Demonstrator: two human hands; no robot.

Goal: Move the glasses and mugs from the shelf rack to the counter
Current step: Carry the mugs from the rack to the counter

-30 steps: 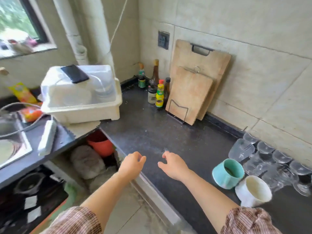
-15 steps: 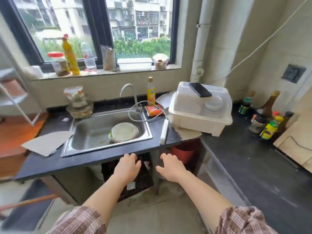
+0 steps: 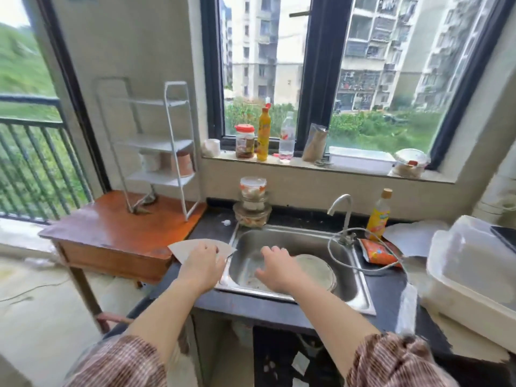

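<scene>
A white shelf rack (image 3: pixel 178 141) stands on a wooden side table (image 3: pixel 117 230) at the left. On one of its middle shelves sit a brown mug (image 3: pixel 183 163) and a pale mug (image 3: pixel 149 162), both blurred. The upper shelves look bare. My left hand (image 3: pixel 202 265) hovers over the counter edge left of the sink, fingers loosely curled, holding nothing. My right hand (image 3: pixel 275 268) hovers above the sink (image 3: pixel 354 297), fingers spread, also empty. Both hands are well short of the rack.
A plate lies in the sink under a tap (image 3: pixel 342 208). A paper sheet (image 3: pixel 190 248) lies on the dark counter (image 3: pixel 251 305). Stacked jars (image 3: pixel 252 202), a yellow bottle (image 3: pixel 378 215) and a white dish box (image 3: pixel 472 275) stand around. Bottles line the windowsill (image 3: pixel 346 170).
My view has swung left from the corner counter with the glasses and mugs, past the dish box, to the sink and shelf rack. Both hands stay held out and empty.
</scene>
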